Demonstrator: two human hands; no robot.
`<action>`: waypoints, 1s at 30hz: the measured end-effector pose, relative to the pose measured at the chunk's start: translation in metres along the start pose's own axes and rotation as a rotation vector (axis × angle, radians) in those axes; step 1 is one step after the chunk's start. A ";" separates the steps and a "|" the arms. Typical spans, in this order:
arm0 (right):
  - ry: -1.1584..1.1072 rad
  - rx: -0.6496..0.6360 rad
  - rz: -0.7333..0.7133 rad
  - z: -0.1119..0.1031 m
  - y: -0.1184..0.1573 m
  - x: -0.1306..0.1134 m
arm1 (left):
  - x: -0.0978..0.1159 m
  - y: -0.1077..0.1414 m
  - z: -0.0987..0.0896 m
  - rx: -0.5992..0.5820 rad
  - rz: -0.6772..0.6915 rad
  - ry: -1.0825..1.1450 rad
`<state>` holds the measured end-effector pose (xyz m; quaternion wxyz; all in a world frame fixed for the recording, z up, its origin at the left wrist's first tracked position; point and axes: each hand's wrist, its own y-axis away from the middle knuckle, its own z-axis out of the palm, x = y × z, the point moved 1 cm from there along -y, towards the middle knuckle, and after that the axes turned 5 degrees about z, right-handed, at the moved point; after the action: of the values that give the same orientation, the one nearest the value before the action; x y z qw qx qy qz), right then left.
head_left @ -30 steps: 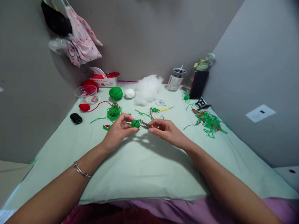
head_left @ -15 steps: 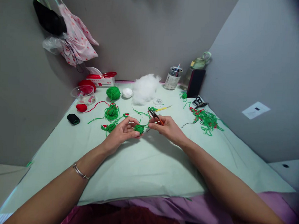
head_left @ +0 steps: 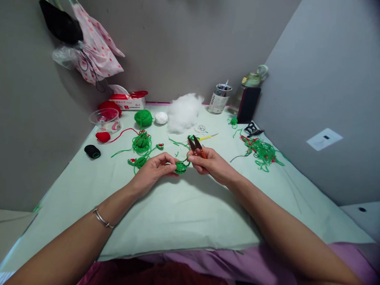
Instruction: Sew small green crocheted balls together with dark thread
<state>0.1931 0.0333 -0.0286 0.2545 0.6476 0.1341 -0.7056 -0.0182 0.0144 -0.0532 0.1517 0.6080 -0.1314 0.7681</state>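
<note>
Between the fingers of my left hand is a small green crocheted piece. My right hand holds thread snips with orange handles, their dark blades pointing up and apart. Its thumb and finger also pinch a strand of green yarn that runs to the crocheted piece. Just behind the hands lie a yellow-handled crochet hook and loose green yarn ends. Left of my left hand are small green pieces with red and white bits and a tangled green yarn bundle.
White stuffing, a green yarn ball and a white ball stand at the back. A clear tub and black spool are left. Green yarn scraps, a phone and a tin are right.
The green piece has shifted slightly right and turned in my left fingers. The snips have tilted more upright, with their blades showing more clearly.
</note>
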 end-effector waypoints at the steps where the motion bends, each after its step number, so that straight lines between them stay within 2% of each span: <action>1: 0.008 -0.007 -0.005 0.000 0.000 0.000 | 0.000 0.000 -0.001 0.006 -0.003 -0.001; 6: 0.100 0.007 -0.037 0.001 0.003 -0.004 | 0.002 -0.001 -0.002 0.084 0.044 -0.071; 10: 0.210 -0.001 -0.057 0.004 0.005 -0.006 | 0.003 0.001 0.003 0.084 0.099 -0.224; 13: 0.258 -0.026 -0.066 0.006 0.006 -0.007 | 0.003 0.003 0.005 0.081 0.086 -0.278; 20: 0.272 -0.019 -0.088 0.006 0.007 -0.009 | 0.005 0.003 0.004 -0.029 0.012 -0.224; 26: 0.282 0.004 -0.095 0.002 0.008 -0.009 | 0.009 0.002 0.000 0.102 0.085 -0.135; 30: 0.267 -0.014 -0.087 0.005 0.009 -0.011 | 0.004 0.003 0.004 0.010 0.079 -0.215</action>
<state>0.1937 0.0253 -0.0157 0.2079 0.7275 0.1999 -0.6225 -0.0165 0.0105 -0.0480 0.1034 0.6820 -0.1669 0.7045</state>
